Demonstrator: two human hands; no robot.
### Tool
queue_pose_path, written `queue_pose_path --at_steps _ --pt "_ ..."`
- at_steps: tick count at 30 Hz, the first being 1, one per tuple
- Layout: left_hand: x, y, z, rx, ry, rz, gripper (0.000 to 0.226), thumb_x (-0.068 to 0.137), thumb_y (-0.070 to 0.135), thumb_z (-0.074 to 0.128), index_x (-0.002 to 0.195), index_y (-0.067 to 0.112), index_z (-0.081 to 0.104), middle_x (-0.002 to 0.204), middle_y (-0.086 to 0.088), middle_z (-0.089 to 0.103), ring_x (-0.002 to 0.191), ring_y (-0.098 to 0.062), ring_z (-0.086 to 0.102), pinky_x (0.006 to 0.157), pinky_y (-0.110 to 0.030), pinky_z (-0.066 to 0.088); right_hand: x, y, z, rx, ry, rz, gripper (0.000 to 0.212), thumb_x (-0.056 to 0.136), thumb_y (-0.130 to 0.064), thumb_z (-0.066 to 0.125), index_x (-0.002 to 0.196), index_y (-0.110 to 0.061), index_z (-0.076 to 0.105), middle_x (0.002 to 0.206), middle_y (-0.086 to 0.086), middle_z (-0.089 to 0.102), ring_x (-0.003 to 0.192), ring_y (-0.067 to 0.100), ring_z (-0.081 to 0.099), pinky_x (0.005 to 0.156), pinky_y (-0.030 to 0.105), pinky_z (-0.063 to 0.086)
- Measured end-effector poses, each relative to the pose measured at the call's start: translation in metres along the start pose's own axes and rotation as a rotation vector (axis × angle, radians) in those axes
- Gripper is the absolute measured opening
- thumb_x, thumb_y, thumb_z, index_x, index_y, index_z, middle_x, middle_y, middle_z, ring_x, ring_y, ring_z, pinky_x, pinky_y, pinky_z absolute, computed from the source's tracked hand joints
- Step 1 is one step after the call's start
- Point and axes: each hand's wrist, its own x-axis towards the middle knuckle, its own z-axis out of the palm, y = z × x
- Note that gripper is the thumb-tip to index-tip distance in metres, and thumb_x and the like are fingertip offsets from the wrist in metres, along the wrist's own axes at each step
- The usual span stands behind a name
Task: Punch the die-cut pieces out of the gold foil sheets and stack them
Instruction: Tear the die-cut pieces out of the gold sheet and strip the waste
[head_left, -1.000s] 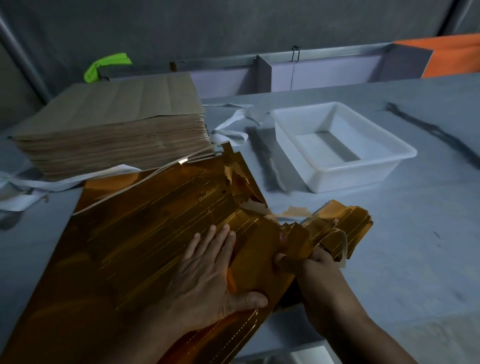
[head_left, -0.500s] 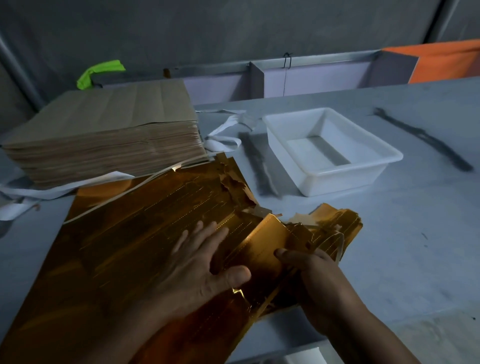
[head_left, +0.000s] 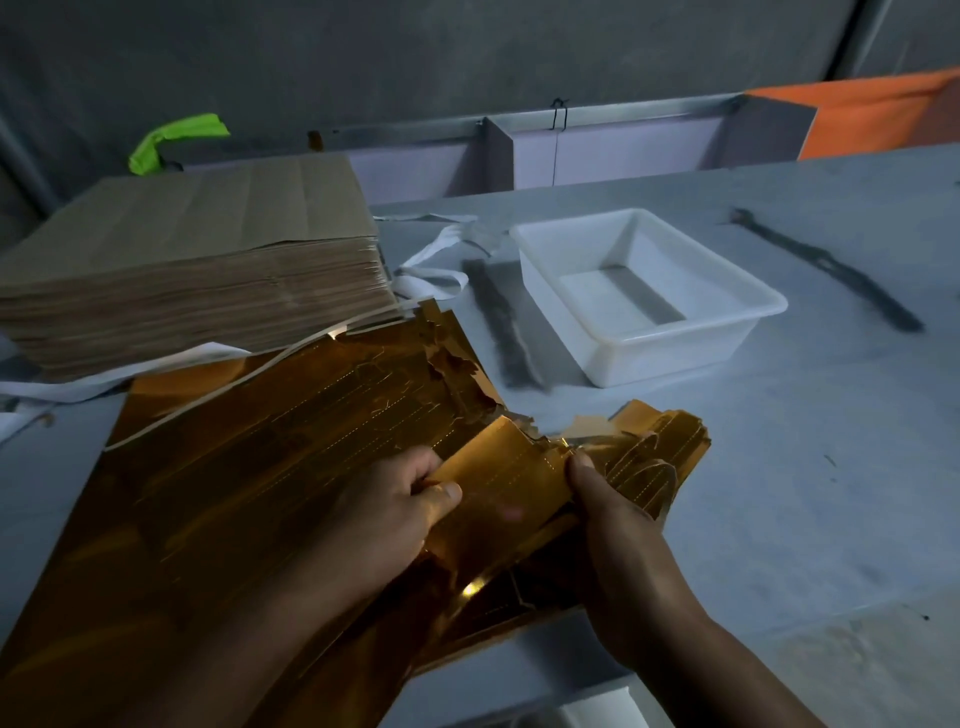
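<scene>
A pile of gold foil sheets (head_left: 218, 493) with perforated die-cut lines lies on the grey table, its right edge torn and ragged. A die-cut gold piece (head_left: 504, 483) is lifted off the sheet between both hands. My left hand (head_left: 395, 509) pinches its left edge with curled fingers and thumb. My right hand (head_left: 618, 530) grips its right edge. A stack of punched gold pieces (head_left: 654, 447) sits just right of the sheets, partly behind my right hand.
A tall stack of brown sheets (head_left: 192, 270) stands at the back left. A white plastic tub (head_left: 649, 296) sits behind the gold pieces. White strapping (head_left: 431, 265) lies between them. The grey table (head_left: 805, 467) stretches right; its front edge is near my forearms.
My left hand was pressing flat on the sheet; now its fingers curl and pinch the piece. The piece has come up off the sheet between both hands.
</scene>
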Motion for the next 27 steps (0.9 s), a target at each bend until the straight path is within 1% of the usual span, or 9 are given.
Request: queue_pose_path --at_steps 3,5,9,11,14,19,21,24,27 --pt "0.004 -0.006 0.001 -0.120 0.014 -0.067 0.024 0.100 0.028 0.050 0.123 0.024 0.056 0.124 -0.004 0.059 0.112 -0.022 0.058 0.091 -0.039 0.051 0.001 0.001 0.002 -0.011 -0.002 0.009 0.029 0.098 -0.055 0.044 0.098 -0.030 0.060 0.083 0.003 0.078 0.076 0.023 0.076 0.069 0.040 0.056" --pt "0.007 -0.010 0.002 -0.156 0.022 -0.088 0.034 0.100 0.027 0.049 0.133 0.018 0.051 0.132 -0.010 0.054 0.118 -0.027 0.055 0.087 -0.035 0.049 0.002 0.001 0.004 -0.014 0.021 0.018 0.026 0.097 -0.056 0.045 0.096 -0.033 0.057 0.087 0.004 0.078 0.080 0.026 0.076 0.074 0.042 0.057" --pt "0.009 -0.013 0.004 -0.257 0.061 -0.051 0.021 0.098 0.021 0.052 0.115 0.010 0.058 0.108 -0.017 0.058 0.093 -0.018 0.058 0.068 -0.024 0.044 0.003 0.002 0.006 0.000 0.036 0.041 0.031 0.095 -0.060 0.047 0.105 -0.031 0.051 0.106 0.008 0.071 0.090 0.031 0.072 0.084 0.050 0.056" --pt "0.009 -0.014 0.006 -0.296 0.086 -0.033 0.010 0.095 0.024 0.057 0.089 0.015 0.057 0.086 -0.013 0.054 0.077 -0.017 0.054 0.064 -0.026 0.042 0.003 0.003 0.007 0.004 0.043 0.042 0.032 0.094 -0.060 0.047 0.110 -0.033 0.049 0.106 0.005 0.069 0.088 0.028 0.071 0.072 0.044 0.057" --pt "0.009 -0.017 0.011 -0.315 0.133 0.004 0.020 0.093 0.021 0.058 0.075 0.012 0.055 0.072 -0.005 0.046 0.067 -0.020 0.045 0.058 -0.029 0.036 0.002 0.002 0.008 -0.009 0.046 0.048 0.039 0.093 -0.061 0.048 0.117 -0.031 0.052 0.104 0.004 0.069 0.090 0.027 0.069 0.063 0.038 0.051" --pt "0.008 -0.016 0.010 -0.382 0.207 0.004 0.024 0.072 0.033 0.056 0.070 0.010 0.050 0.070 -0.005 0.042 0.066 -0.022 0.043 0.057 -0.032 0.035 0.002 0.002 0.007 0.022 0.055 0.046 0.053 0.093 -0.061 0.048 0.131 -0.026 0.049 0.107 0.008 0.070 0.092 0.032 0.070 0.075 0.045 0.057" --pt "0.010 -0.019 0.009 -0.399 0.208 -0.001 0.027 0.069 0.034 0.053 0.072 0.008 0.050 0.073 -0.008 0.042 0.069 -0.024 0.043 0.059 -0.032 0.036 0.001 0.001 0.006 0.025 0.066 0.040 0.048 0.095 -0.058 0.046 0.123 -0.021 0.059 0.096 0.011 0.075 0.087 0.033 0.073 0.082 0.048 0.058" --pt "0.014 -0.030 0.012 -0.487 0.236 -0.038 0.019 0.088 0.025 0.060 0.075 0.012 0.054 0.076 -0.008 0.046 0.071 -0.025 0.047 0.060 -0.032 0.039 0.002 0.002 0.003 -0.002 0.036 -0.015 0.048 0.099 -0.054 0.041 0.093 -0.021 0.076 0.082 0.014 0.076 0.078 0.031 0.075 0.083 0.047 0.057" --pt "0.020 -0.038 0.011 -0.712 0.290 -0.151 0.015 0.094 0.021 0.056 0.079 0.021 0.059 0.086 -0.009 0.054 0.078 -0.026 0.056 0.063 -0.036 0.048 0.001 0.002 -0.003 0.011 -0.005 -0.059 0.043 0.100 -0.050 0.040 0.106 -0.023 0.072 0.087 0.015 0.075 0.082 0.032 0.075 0.074 0.043 0.059"
